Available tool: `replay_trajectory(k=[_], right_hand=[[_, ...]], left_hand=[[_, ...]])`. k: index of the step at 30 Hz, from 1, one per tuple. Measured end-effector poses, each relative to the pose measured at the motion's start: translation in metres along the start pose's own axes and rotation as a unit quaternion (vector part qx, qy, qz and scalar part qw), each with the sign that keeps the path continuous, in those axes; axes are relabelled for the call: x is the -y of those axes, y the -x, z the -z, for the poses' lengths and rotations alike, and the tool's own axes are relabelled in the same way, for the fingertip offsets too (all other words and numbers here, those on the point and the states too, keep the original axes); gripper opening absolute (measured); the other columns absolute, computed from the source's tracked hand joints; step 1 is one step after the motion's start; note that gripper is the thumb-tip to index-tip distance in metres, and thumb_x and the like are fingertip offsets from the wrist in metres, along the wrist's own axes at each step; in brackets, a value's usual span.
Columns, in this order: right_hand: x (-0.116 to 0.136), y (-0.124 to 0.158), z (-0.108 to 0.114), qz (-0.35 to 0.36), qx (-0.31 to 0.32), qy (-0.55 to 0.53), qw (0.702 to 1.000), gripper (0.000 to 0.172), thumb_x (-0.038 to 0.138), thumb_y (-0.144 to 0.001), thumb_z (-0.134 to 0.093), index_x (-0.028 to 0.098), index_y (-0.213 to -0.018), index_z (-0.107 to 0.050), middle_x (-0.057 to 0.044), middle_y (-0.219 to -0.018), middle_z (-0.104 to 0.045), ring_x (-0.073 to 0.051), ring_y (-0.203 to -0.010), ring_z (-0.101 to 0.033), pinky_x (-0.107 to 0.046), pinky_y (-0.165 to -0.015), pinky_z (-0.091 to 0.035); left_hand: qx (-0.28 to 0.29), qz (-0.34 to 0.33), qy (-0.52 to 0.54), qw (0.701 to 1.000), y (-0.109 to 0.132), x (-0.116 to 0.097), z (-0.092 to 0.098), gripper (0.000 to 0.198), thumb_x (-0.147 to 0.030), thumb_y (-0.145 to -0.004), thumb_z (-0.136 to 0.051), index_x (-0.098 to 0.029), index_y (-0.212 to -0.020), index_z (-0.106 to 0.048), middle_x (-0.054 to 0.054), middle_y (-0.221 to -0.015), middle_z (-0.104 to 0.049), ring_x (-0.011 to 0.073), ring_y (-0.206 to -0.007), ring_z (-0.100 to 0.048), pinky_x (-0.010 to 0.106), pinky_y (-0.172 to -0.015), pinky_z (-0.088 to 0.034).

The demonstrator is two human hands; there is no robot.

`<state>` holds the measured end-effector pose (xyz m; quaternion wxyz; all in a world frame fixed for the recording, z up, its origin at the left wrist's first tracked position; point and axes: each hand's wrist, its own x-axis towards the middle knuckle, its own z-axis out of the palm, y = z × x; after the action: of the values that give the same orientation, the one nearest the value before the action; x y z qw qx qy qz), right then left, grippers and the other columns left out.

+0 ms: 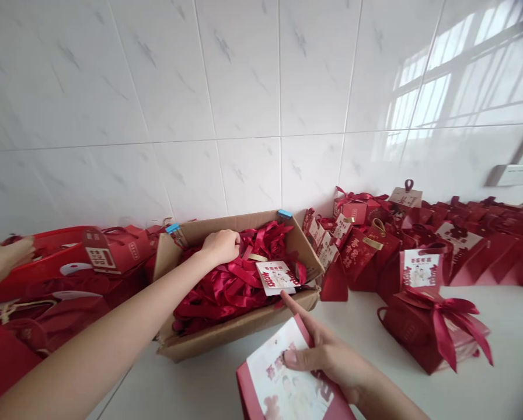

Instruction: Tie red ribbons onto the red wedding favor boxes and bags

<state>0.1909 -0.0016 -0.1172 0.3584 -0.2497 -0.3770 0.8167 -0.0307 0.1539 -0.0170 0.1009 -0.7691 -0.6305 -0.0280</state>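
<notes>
1. My left hand [221, 246] is over the cardboard carton [226, 335], fingers curled down into the loose red ribbons [226, 297]; whether they have caught a strand, I cannot tell.
2. My right hand [338, 359] grips a red gift box [261, 382] with a pale printed front, thumb across that face and index finger stretched out toward the carton.
3. The relation that matters: the ribbons lie beyond the gift box, ahead and a little left of it, with my left hand right on them and my right on the near side of the carton.
4. The carton's long axis runs across in front of me, its right end slightly farther off.
5. The white card [272, 274] lies on the ribbons' right side, closer to my right index fingertip (touching or just short, I can't say).
</notes>
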Motion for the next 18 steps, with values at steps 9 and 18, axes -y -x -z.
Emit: replay_trajectory(k=[9, 18], right_hand=[[0.0, -0.007, 0.009, 0.004, 0.002, 0.001, 1.0, 0.131, 0.02, -0.055, -0.089, 0.029, -0.15, 0.001, -0.002, -0.084, -0.073, -0.022, -0.08, -0.071, -0.04, -0.08, -0.052], [-0.003, -0.014, 0.016, 0.006, 0.001, -0.006, 1.0, 0.132, 0.013, -0.044, -0.091, 0.035, -0.148, -0.013, 0.0, -0.089, -0.073, -0.018, -0.082, -0.07, -0.035, -0.079, -0.054]], left_hand=[[-0.052, -0.033, -0.059, 0.996, -0.008, 0.002, -0.008, 0.018, -0.029, -0.082, -0.054, -0.024, -0.087, -0.07, 0.007, -0.1, -0.072, 0.0291, -0.097, -0.065, 0.038, -0.083, -0.047], [-0.09, -0.053, -0.05, 0.993, -0.012, 0.01, -0.011, 0.022, -0.031, -0.083, -0.052, -0.02, -0.074, -0.069, 0.002, -0.086, -0.07, 0.0223, -0.082, -0.062, 0.034, -0.078, -0.044]])
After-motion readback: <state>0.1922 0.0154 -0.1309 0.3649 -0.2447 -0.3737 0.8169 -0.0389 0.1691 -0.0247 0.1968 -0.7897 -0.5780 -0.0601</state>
